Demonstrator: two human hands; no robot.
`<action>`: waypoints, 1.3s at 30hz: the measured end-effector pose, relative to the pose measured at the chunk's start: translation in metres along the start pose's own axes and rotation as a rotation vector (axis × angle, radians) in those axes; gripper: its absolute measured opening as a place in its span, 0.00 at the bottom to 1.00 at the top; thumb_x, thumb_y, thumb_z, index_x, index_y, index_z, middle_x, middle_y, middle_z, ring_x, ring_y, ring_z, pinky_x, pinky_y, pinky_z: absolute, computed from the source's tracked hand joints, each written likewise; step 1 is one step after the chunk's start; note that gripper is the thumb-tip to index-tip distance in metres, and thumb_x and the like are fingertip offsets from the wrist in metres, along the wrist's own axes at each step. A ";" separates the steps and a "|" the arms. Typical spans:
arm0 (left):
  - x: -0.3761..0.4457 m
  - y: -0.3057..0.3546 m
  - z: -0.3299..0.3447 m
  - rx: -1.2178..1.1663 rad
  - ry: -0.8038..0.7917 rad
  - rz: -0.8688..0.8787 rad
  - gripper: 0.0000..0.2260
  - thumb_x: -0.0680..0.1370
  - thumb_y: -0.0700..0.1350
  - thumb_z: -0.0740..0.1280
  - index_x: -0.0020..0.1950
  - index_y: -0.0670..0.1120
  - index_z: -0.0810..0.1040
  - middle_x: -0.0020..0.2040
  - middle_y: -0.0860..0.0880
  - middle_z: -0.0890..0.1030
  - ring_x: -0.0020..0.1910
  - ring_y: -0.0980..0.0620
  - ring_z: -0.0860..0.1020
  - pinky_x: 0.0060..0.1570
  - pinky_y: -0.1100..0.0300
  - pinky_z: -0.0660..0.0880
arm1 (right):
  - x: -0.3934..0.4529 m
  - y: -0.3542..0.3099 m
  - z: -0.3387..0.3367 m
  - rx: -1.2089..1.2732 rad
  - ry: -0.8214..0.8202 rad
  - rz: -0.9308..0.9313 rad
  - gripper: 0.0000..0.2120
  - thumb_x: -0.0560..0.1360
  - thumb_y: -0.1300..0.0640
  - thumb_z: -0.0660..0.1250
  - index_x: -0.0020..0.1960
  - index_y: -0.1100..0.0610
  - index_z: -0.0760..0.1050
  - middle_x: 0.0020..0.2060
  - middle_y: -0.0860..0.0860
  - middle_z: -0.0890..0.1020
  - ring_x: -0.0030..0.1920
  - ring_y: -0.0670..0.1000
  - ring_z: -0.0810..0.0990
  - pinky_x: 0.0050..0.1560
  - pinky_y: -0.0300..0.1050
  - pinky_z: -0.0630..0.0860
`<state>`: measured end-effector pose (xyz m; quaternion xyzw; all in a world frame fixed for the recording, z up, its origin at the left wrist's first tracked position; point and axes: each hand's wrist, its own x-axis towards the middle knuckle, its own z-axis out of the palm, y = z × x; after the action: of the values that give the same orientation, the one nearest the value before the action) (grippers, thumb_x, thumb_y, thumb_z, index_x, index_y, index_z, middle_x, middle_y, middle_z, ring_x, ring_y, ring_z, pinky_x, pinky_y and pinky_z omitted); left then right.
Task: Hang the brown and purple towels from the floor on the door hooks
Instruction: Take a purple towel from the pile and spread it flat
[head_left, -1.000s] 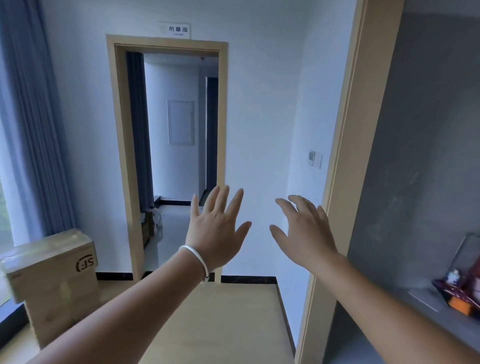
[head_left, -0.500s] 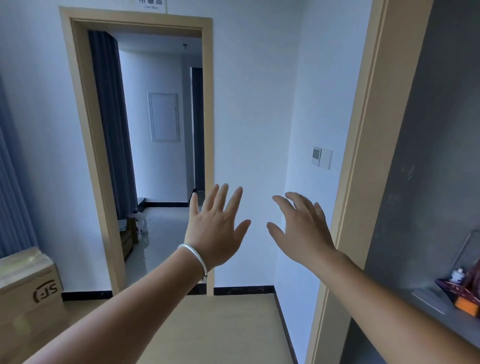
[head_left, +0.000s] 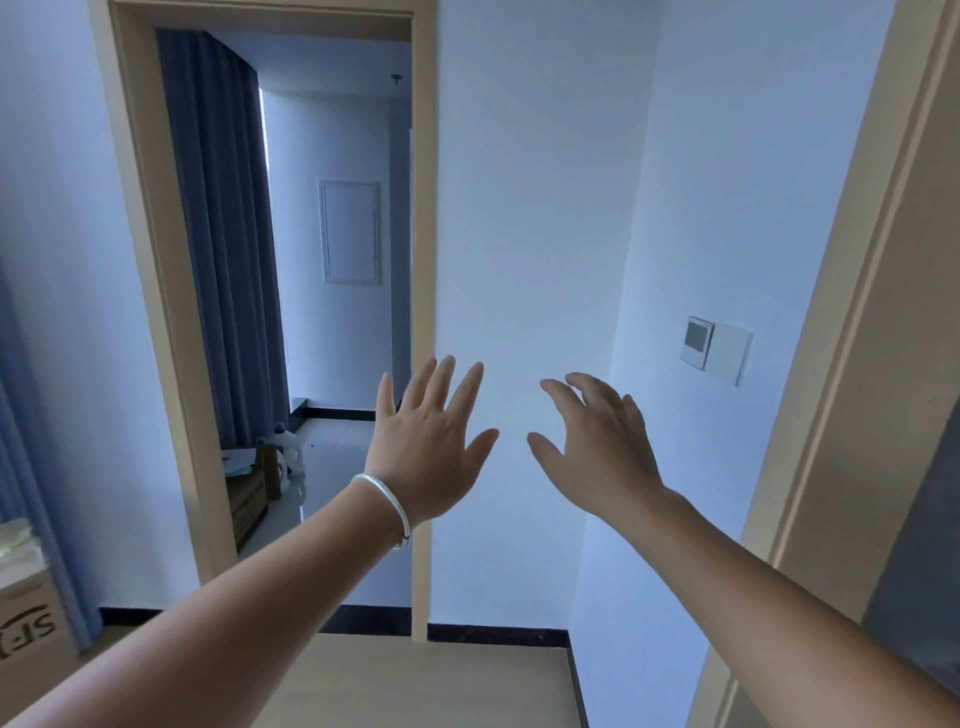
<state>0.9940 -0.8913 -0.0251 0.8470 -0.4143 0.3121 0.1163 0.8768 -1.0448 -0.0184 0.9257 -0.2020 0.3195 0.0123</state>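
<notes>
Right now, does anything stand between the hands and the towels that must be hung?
That cannot be judged: no towel and no door hooks are in view. The left hand and the right hand are held out, holding nothing, before a white wall beside an open doorway.

The single head-worn camera looks forward along both outstretched arms, level with a wooden doorway (head_left: 270, 312) and a white corner wall (head_left: 545, 234) near ahead.
</notes>
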 end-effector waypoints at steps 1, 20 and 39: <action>0.009 -0.002 0.010 0.004 -0.006 -0.001 0.31 0.79 0.64 0.45 0.78 0.54 0.41 0.79 0.47 0.50 0.78 0.47 0.47 0.74 0.39 0.45 | 0.010 0.004 0.008 0.004 -0.007 -0.001 0.27 0.77 0.42 0.61 0.73 0.48 0.61 0.73 0.51 0.62 0.74 0.51 0.58 0.73 0.59 0.55; 0.210 -0.163 0.199 0.003 -0.006 -0.071 0.30 0.80 0.63 0.47 0.78 0.54 0.42 0.79 0.48 0.50 0.78 0.48 0.47 0.73 0.39 0.47 | 0.264 -0.004 0.209 0.003 -0.072 -0.055 0.27 0.77 0.42 0.59 0.74 0.48 0.60 0.73 0.50 0.61 0.74 0.51 0.57 0.73 0.57 0.55; 0.247 -0.431 0.297 0.280 -0.099 -0.490 0.30 0.80 0.62 0.48 0.78 0.54 0.42 0.79 0.49 0.49 0.78 0.48 0.45 0.74 0.40 0.46 | 0.476 -0.199 0.438 0.321 -0.133 -0.475 0.26 0.76 0.43 0.62 0.72 0.49 0.63 0.71 0.51 0.66 0.72 0.51 0.61 0.71 0.53 0.57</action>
<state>1.5705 -0.9109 -0.0756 0.9439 -0.1555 0.2872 0.0496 1.5495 -1.1029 -0.0616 0.9561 0.0732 0.2741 -0.0731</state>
